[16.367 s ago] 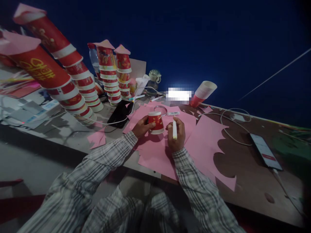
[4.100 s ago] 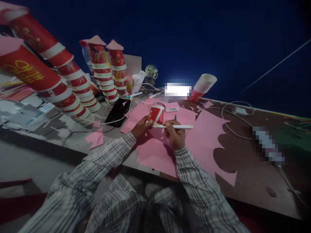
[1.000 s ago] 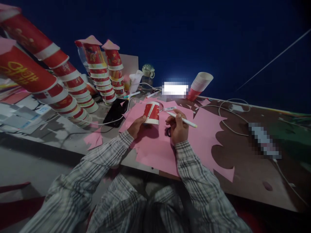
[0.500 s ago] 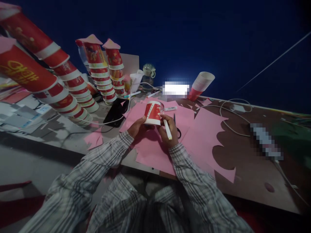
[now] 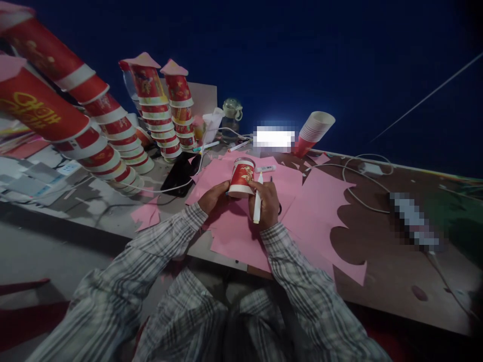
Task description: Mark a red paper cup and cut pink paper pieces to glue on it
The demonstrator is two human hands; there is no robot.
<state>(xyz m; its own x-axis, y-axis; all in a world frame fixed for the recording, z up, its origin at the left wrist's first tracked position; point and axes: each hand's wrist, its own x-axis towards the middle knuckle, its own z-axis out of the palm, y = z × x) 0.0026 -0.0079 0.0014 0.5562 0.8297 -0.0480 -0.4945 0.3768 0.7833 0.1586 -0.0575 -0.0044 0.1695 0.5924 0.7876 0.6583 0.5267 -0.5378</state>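
Note:
A red and white paper cup [image 5: 242, 177] with a gold design is held above pink paper [image 5: 241, 241], its white rim towards me. My left hand [image 5: 214, 197] is closed on the cup's left side. Between the fingers of my right hand [image 5: 268, 203] is a white marker [image 5: 257, 203], its pale tip pointing away from me; these fingers also touch the cup's right side. Just beyond the right hand, a white capped stick-like item [image 5: 265, 169] lies on the paper. A dark scissors handle [image 5: 279, 208] shows partly behind that hand.
Tall stacks of red cups [image 5: 153, 110] with pink paper cones stand at the left. A stack of nested cups [image 5: 316, 131] leans at the back right. A black phone [image 5: 181, 175], a bottle [image 5: 231, 118] and white cables [image 5: 349, 173] lie or stand around the pink sheets.
The cup has turned, so a gold design now faces me instead of the white label strip, and it has shifted slightly right. The marker has swung more upright.

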